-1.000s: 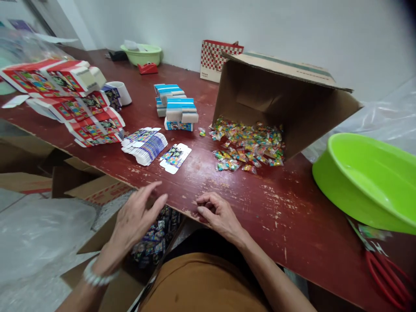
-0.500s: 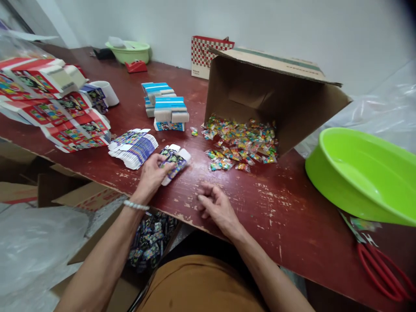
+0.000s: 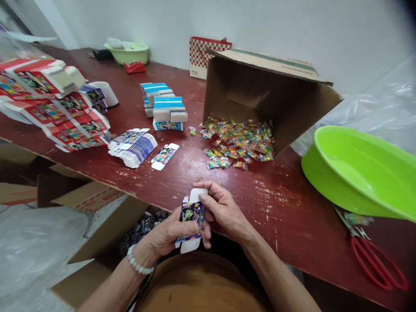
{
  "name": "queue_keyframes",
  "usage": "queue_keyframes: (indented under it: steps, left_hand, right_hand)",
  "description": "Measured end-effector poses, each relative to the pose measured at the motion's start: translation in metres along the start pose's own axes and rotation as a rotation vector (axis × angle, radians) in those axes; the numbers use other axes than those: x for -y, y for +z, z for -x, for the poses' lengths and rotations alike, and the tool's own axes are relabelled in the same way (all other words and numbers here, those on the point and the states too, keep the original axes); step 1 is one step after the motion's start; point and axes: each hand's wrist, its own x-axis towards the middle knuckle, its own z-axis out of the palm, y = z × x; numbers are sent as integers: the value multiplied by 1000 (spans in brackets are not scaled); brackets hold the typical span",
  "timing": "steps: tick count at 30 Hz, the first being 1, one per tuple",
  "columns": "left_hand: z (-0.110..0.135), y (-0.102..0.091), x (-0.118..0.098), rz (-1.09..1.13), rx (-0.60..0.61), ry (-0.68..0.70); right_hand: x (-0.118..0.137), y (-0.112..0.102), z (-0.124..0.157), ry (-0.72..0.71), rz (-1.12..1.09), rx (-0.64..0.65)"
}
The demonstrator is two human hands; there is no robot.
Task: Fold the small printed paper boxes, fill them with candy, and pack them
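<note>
Both my hands hold one small flat printed carton close to my body, just over the near edge of the red table. My left hand grips its lower part from the left. My right hand pinches its upper white flap. Another flat carton lies on the table beyond, next to a fanned stack of flat cartons. A heap of small wrapped candies spills from a tipped cardboard box.
Red printed boxes pile at the left, blue-topped stacks stand mid-table. A green basin and red scissors are at the right. An open box of small packs sits below the table edge on the left.
My left hand reached out to the loose flat cartons, took one, and brought it back to my body. My right hand rose off the table and closed on the carton's top flap.
</note>
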Motion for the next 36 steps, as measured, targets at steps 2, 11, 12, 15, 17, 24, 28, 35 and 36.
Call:
queue_keyframes:
  steps: [2, 11, 12, 15, 17, 24, 28, 35, 36]
  left_hand:
    - [-2, 1, 3, -61, -46, 56]
    - [-7, 12, -2, -190, -379, 146]
    - [-10, 13, -2, -204, -413, 156]
    - [-16, 13, -1, -225, -473, 210]
    - [-18, 13, 0, -216, -502, 281]
    - [-8, 20, 0, -341, -643, 495]
    - [-8, 13, 0, -336, -582, 455]
    - [-14, 6, -1, -359, -580, 451]
    - [-14, 7, -1, -339, -580, 445]
  right_hand:
    - [-1, 0, 3, 21, -33, 34]
    - [-5, 4, 3, 3, -8, -77]
    - [-7, 3, 3, -13, 63, -122]
    - [-9, -1, -1, -191, 375, -387]
    - [-9, -5, -3, -276, 488, -497]
    - [-16, -5, -6, -299, 221, -491]
    - [-14, -7, -5, -225, 197, -393]
    - [0, -16, -13, -82, 67, -328]
    - [1, -16, -13, -84, 102, -308]
